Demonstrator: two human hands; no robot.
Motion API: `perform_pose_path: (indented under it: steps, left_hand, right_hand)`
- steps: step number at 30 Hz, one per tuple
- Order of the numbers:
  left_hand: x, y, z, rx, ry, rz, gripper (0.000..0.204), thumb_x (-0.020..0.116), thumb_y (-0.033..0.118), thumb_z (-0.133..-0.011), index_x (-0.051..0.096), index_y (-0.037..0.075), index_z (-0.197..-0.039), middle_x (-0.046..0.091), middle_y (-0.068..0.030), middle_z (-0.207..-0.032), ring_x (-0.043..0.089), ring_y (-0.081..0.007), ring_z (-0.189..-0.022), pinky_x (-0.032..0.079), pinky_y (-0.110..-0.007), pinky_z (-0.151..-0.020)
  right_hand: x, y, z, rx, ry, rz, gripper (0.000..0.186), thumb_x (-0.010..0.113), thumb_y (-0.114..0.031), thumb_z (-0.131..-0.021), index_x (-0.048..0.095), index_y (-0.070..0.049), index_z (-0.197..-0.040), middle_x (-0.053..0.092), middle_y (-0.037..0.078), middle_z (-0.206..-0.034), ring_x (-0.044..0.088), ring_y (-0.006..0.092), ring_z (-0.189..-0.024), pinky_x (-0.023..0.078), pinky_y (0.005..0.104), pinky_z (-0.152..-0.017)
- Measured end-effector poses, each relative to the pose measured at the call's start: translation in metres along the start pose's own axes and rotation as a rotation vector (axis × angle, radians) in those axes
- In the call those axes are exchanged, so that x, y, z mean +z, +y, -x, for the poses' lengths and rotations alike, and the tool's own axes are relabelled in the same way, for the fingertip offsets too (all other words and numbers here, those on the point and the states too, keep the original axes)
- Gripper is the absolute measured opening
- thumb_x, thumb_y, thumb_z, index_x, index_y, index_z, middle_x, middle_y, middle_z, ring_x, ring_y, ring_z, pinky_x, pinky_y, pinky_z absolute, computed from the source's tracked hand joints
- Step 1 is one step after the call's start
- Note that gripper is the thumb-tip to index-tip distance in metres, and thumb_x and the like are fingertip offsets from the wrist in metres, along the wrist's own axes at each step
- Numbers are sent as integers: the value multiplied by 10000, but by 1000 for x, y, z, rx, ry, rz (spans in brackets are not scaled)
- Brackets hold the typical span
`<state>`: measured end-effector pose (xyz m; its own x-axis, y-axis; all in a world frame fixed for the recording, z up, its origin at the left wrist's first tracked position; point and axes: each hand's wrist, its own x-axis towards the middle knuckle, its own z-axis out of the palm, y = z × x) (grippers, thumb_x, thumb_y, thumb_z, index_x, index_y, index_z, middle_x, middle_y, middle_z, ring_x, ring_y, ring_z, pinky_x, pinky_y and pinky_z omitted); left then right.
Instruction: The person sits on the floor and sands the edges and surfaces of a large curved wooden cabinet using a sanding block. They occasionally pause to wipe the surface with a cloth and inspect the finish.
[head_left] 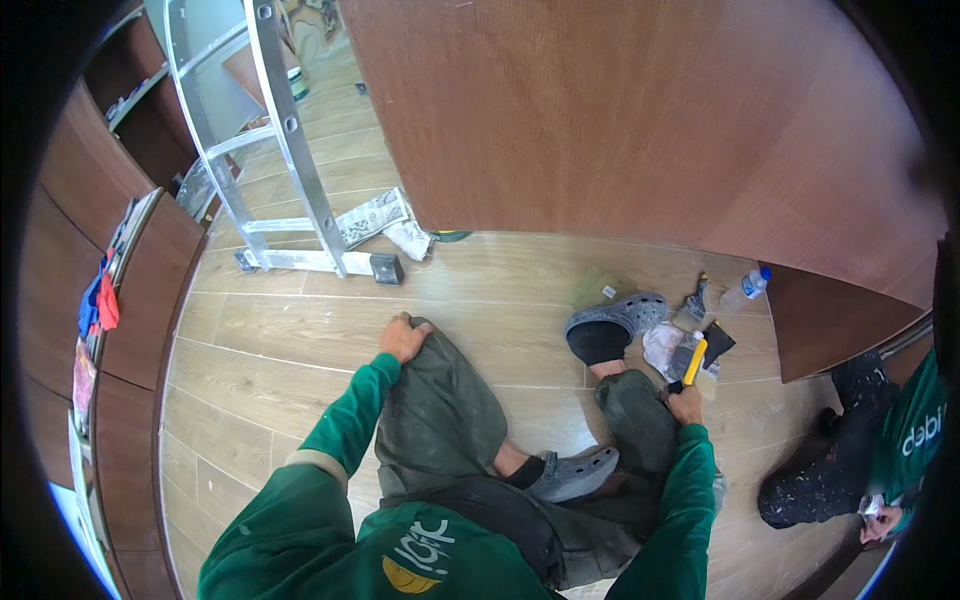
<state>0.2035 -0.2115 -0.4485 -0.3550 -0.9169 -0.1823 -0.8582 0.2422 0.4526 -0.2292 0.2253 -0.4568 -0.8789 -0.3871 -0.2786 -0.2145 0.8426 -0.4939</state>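
"Where is the yellow tool (pixel 695 360) placed?"
"Just ahead of the right hand (pixel 685 404), its long axis pointed away and slightly rightward. Its near end is gripped, as it seems, by closed fingers."
"And the left hand (pixel 402 338)?"
"It is laid over the knee (pixel 428 350), well apart — whether cloth is gripped cannot be told."
"The room?"
"Floor (pixel 490 285) is seen between the legs; beyond, it is bounded by the panel (pixel 640 120)."
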Motion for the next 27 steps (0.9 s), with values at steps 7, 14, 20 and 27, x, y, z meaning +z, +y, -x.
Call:
perform_pose_path:
  steps: [7,14,20,27]
  left_hand:
    - [-31,29,34,334,113,134,993,782,246,-787,225,-12,-1568,612,-356,-1244,646,-487,-1064,515,-527,-945]
    - [-253,201,61,1110,952,236,1004,751,57,-830,99,-71,-1582,639,-272,-1268,713,-326,-870,576,-390,-744]
    - [-289,201,2,1104,925,282,500,722,174,-849,585,4,-1299,692,-162,-918,700,-297,-775,551,-399,-666]
    - [-117,71,-143,523,391,-4,277,696,219,-792,689,-21,-932,686,-283,-915,694,-442,-863,557,-554,-758]
  right_hand:
    - [11,10,-3,-78,-74,33,494,850,-328,-729,719,55,-1013,728,269,-1046,708,413,-988,540,455,-856]
    - [2,4,4,-90,-21,36,554,843,-298,-717,689,46,-1123,720,270,-1075,692,429,-1026,526,462,-898]
    - [-2,-8,1,-47,-5,121,522,817,-299,-729,696,49,-1099,721,273,-1079,689,428,-1049,525,461,-921]
    - [-14,-8,5,-79,36,146,443,799,-255,-757,713,46,-1070,742,244,-1013,718,397,-989,537,451,-888]
